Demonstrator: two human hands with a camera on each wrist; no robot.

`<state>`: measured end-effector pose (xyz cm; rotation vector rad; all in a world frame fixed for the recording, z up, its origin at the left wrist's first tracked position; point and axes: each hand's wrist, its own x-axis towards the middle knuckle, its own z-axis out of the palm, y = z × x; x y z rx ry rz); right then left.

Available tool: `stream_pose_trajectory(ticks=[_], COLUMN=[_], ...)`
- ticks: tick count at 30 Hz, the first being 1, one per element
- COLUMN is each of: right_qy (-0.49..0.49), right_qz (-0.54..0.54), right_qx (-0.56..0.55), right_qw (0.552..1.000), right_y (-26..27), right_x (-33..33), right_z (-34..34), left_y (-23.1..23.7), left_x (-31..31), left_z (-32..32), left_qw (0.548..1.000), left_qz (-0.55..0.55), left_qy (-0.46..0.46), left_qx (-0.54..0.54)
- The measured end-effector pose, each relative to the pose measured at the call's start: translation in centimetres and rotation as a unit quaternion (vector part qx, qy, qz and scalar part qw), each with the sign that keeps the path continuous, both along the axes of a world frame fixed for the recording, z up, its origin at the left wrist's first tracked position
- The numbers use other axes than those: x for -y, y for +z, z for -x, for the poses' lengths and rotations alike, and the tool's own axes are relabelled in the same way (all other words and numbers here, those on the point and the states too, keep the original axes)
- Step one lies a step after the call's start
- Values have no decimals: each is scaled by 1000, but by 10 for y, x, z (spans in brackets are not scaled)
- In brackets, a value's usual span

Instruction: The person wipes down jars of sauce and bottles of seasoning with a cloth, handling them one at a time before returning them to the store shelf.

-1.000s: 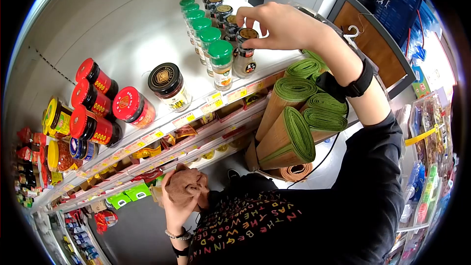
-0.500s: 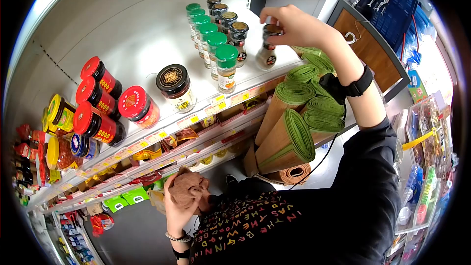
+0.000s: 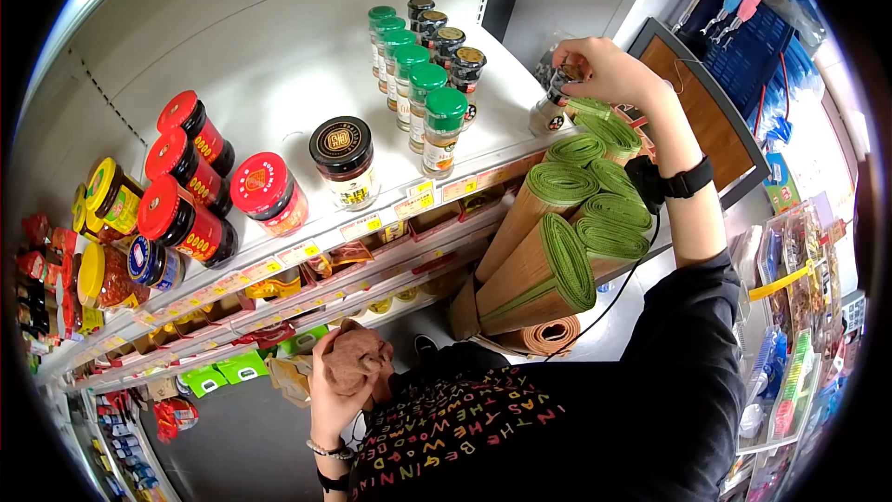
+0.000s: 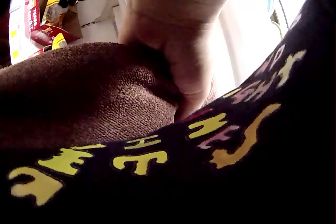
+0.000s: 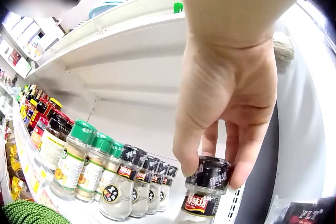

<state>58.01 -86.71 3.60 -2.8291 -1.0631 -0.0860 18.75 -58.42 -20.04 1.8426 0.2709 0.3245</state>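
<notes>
Black-capped bottle is being pinched at its cap by the right hand, thumb on one side, fingers on the other. Bottle is leaning near the right end of the white shelf, apart from the other bottles; contents are looking pale, kind unclear. Cannot tell if its base is touching the shelf. Left hand is gripping a bunched brown cloth close to the person's dark shirt.

Four more black-capped bottles are standing in a row, pale contents showing through clear walls. Six green-capped bottles are lining up beside them, holding pale, powdery-looking stuff. Black-lidded jar is standing farther left, label covering much of its front. Red-lidded jars are grouping beyond it, contents mostly hidden by labels. Yellow-lidded jar is showing reddish-orange contents, with a blue-lidded jar sitting just beside it. Green-edged rolled mats are standing below the bottle being pinched.
</notes>
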Motion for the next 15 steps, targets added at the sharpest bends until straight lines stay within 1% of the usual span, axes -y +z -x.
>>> stream_pose_trajectory(ticks=[4,7,11,13,14,15], right_qy=[11,21,17,56,55,98], right_qz=[-7,6,-2,-20,-24,-33], right_qx=[7,3,19,88,88,112], right_qw=[1000,1000,1000,994,994,988], right_y=[-2,-2,-2,1,3,6], right_x=[2,0,-3,-10,-18,-29], right_z=[-1,-2,0,-6,-8,-9], left_y=[-1,2,3,-1,0,2], left_x=[1,4,7,7,7,8], left_z=[-2,-5,-6,-5,-4,-4], left_qw=[1000,1000,1000,1000,1000,1000], left_qz=[-22,-11,-24,-4,-7,-8], left_qy=[0,-9,-10,-11,-11,-12], left_qx=[12,17,16,10,9,6])
